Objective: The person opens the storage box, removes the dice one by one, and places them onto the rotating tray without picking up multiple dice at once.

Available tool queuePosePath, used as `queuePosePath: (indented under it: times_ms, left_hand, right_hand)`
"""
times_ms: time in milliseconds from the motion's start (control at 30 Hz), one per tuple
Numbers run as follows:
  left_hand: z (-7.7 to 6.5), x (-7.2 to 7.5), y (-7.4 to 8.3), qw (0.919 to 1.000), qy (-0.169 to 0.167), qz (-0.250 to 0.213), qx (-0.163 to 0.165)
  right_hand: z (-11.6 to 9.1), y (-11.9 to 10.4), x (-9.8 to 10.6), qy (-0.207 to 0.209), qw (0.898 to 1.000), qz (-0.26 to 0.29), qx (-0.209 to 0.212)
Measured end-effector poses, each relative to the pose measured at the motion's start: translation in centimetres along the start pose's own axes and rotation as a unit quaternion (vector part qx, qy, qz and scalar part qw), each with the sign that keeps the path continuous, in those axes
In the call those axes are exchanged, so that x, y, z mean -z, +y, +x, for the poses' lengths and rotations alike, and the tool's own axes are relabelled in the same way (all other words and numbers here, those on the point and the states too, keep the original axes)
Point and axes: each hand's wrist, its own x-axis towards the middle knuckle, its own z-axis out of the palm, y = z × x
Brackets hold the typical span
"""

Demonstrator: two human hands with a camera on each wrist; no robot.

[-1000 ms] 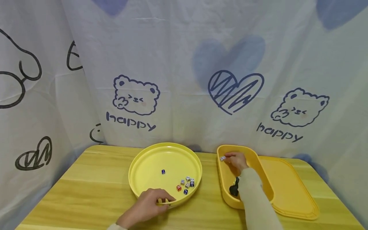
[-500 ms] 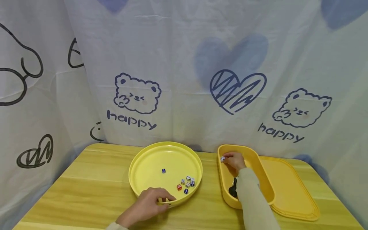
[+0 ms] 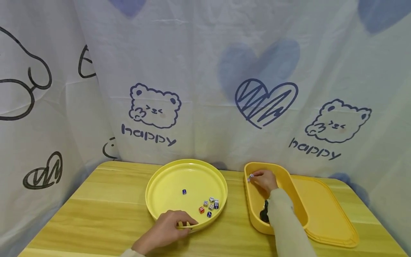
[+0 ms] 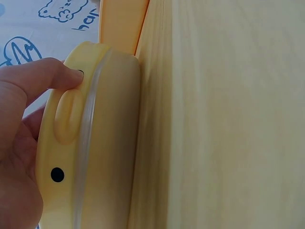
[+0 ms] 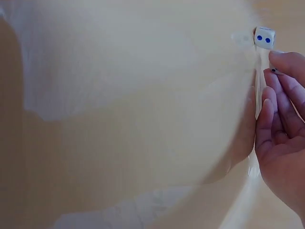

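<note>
My left hand (image 3: 171, 228) grips the near rim of a round yellow tray (image 3: 151, 185), its thumb against the outer wall in the left wrist view. Inside the tray lie several dice: a red die (image 3: 201, 210), a lone blue die (image 3: 184, 191), and white and blue ones clustered at the right. My right hand (image 3: 265, 179) reaches into a deep yellow-orange box (image 3: 305, 214) and pinches a white die (image 5: 275, 70), mostly hidden by thumb and fingertips. Just beyond the fingertips, another white die (image 5: 265, 37) with two blue dots rests on the box floor.
A black object (image 3: 264, 214) lies in the near end of the box, partly behind the right sleeve (image 3: 285, 214). A flat yellow lid (image 3: 327, 210) lies right of the box. The wooden table (image 3: 106, 210) ends at a printed curtain (image 3: 205, 107).
The two white dice at my right fingertips, close together before, now show apart, one lower against the box's left side. My left hand keeps its grip on the tray rim.
</note>
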Motion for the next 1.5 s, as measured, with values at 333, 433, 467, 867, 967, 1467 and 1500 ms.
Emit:
queuePosePath:
  times_ms: [333, 433, 467, 867, 967, 1467, 1500]
  left_hand:
    - [-0.1, 0.0, 0.1, 1.0, 0.003, 0.002, -0.006]
    - [0.0, 0.0, 0.2, 1.0, 0.003, 0.002, -0.005]
    - [0.0, 0.0, 0.2, 1.0, 0.003, 0.002, -0.005]
    - [0.1, -0.1, 0.1, 0.9999, 0.006, -0.007, -0.008]
    - [0.1, -0.1, 0.0, 0.9999, 0.007, -0.007, -0.009]
    - [0.1, -0.1, 0.0, 0.9999, 0.006, 0.003, -0.016]
    - [0.1, -0.1, 0.0, 0.9999, 0.007, 0.003, -0.016]
  right_hand:
    - [0.1, -0.3, 0.7, -0.004, 1.0, -0.006, 0.028]
    - [0.1, -0.4, 1.4, -0.009, 1.0, -0.01, 0.028]
    - [0.1, -0.4, 1.7, -0.011, 0.999, -0.011, 0.03]
    - [-1.1, -2.9, 5.0, -0.03, 0.998, -0.012, 0.052]
    - [-1.5, -3.9, 5.6, -0.033, 0.998, -0.008, 0.056]
    - [-6.0, -8.7, 5.8, -0.047, 0.992, -0.01, 0.12]
    - [-6.2, -9.0, 5.7, -0.048, 0.99, -0.013, 0.131]
